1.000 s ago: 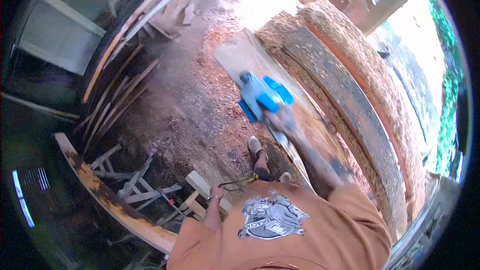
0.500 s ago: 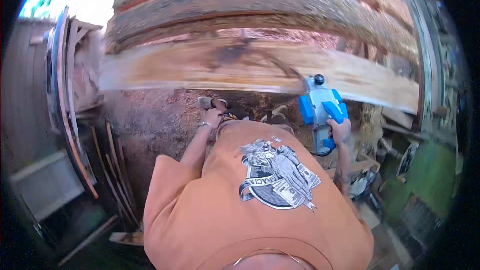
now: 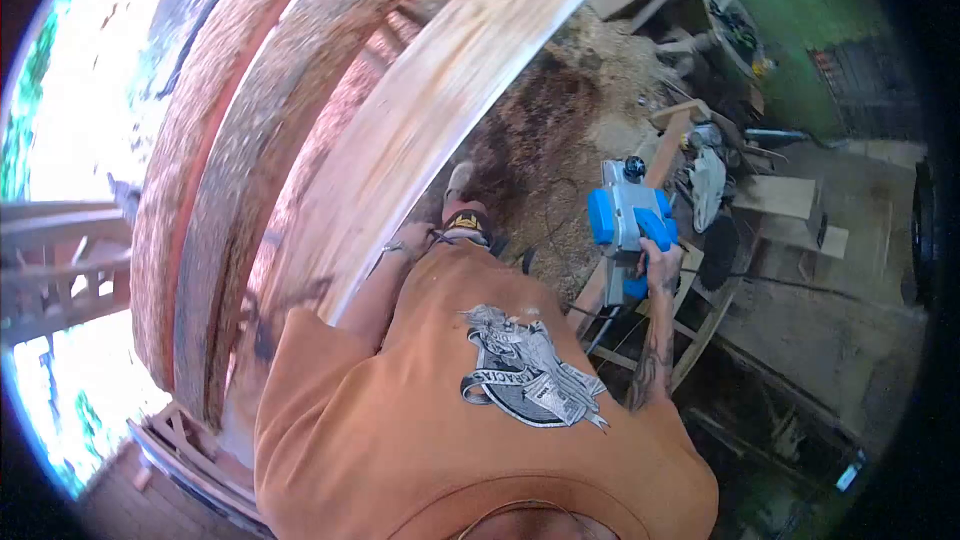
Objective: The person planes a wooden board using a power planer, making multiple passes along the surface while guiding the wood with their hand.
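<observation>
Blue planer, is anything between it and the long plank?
The right hand holds the blue planer off to the side of the long plank. In the gap between them are only the person's own foot and the sawdust floor. Nothing else visible stands in the way.

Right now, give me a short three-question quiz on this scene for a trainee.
1. True or false: the planer rests on the plank.
2. Which hand grips the planer? A) left B) right C) both
3. Fill in: the ground by the foot is covered in ____.

Key
1. False: it is held in the air, clear of the plank.
2. B: the right hand holds its handle.
3. Sawdust.
</observation>
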A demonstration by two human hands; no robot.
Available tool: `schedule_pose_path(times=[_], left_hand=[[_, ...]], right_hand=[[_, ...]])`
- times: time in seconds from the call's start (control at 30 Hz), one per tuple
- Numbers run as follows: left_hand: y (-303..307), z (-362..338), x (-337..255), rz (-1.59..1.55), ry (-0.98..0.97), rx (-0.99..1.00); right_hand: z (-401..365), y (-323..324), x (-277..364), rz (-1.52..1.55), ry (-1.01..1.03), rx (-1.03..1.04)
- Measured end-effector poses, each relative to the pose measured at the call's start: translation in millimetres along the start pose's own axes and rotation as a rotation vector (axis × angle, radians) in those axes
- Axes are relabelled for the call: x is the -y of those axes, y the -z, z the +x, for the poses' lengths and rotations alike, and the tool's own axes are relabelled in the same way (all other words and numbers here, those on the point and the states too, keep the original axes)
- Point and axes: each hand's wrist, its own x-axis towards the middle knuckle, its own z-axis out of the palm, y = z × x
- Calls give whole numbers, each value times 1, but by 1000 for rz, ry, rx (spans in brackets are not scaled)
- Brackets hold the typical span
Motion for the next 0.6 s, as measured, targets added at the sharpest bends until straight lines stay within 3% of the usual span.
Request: schedule_pose_path(times=[0.03, 0.17, 0.2, 0.3, 0.37, 0.47, 0.53, 0.6], left_hand=[[10, 39, -10, 70, -64, 20], [30, 151, -64, 22, 80, -11], [4, 184, -23, -151, 241, -66], [21, 249, -49, -74, -31, -254], [50, 279, -67, -248, 238, 154], [-6, 357, -29, -184, 201, 41], [17, 382, -61, -85, 205, 38], [2, 426, -61, -369, 189, 18]], right_hand=[[14, 7, -4, 19, -33, -42], [69, 42, -5, 87, -161, -178], [69, 33, -16, 96, -179, -194], [127, 47, -1, 98, -233, -275], [156, 62, 15, 97, -350, -330], [199, 61, 55, 154, -389, -342], [244, 81, 67, 126, -404, -348], [299, 101, 70, 78, -354, -351]])
